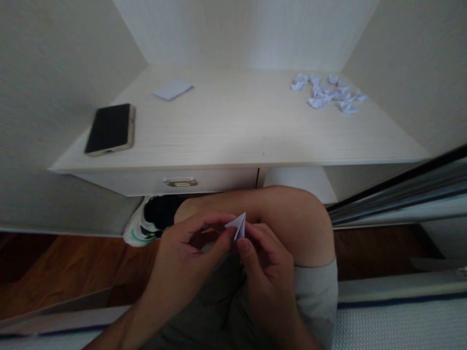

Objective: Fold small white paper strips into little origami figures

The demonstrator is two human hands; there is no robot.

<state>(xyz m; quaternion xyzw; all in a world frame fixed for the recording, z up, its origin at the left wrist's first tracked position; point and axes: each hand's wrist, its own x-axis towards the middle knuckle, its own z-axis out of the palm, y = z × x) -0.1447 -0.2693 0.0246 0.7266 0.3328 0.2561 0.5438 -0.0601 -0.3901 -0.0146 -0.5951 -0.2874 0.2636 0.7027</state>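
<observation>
Between my two hands, above my lap, is a small folded piece of white paper [239, 225] with a pointed top. My left hand [199, 248] pinches its left side between thumb and fingers. On the other side, my right hand [266, 253] grips the paper with thumb and forefinger. The paper's lower part is hidden behind my thumbs. Several small folded white paper pieces [323, 95] lie in a loose group at the right rear of the white desk [219, 126]. A flat folded white sheet [173, 90] rests on the desk's left rear.
A dark-topped, box-like device [110, 129] sits near the desk's left front edge. Below the desktop is a drawer with a metal handle [180, 182], with an open compartment to its right. Walls close in the desk on both sides. My bent leg [292, 218] is under the front edge.
</observation>
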